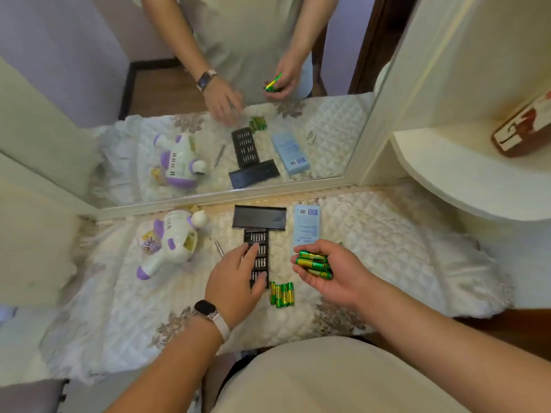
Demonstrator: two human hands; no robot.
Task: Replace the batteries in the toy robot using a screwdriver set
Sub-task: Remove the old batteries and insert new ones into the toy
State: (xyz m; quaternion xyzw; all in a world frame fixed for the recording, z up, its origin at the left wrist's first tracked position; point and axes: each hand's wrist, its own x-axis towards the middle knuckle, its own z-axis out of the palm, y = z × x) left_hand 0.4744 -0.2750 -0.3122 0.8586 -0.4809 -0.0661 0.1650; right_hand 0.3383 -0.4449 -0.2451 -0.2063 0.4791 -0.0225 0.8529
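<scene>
A white and purple toy robot [171, 241] lies on its side at the left of the quilted table cover, its battery bay open. A thin screwdriver [219, 248] lies beside it. The black bit tray [257, 242] of the screwdriver set sits at the centre, with its black lid [258, 217] behind it. My left hand [238, 278] hovers over the tray's near end, fingers spread and relaxed. My right hand [328, 271] cups several green and gold batteries [314, 263], palm up. Several more batteries [281, 294] lie in a row on the cover below the tray.
A light blue box [306, 229] lies right of the lid. A mirror [208, 114] stands at the back and repeats the scene. A cream rounded shelf [465, 174] juts out at the right. The quilted cover [402, 248] hangs over the table's edges.
</scene>
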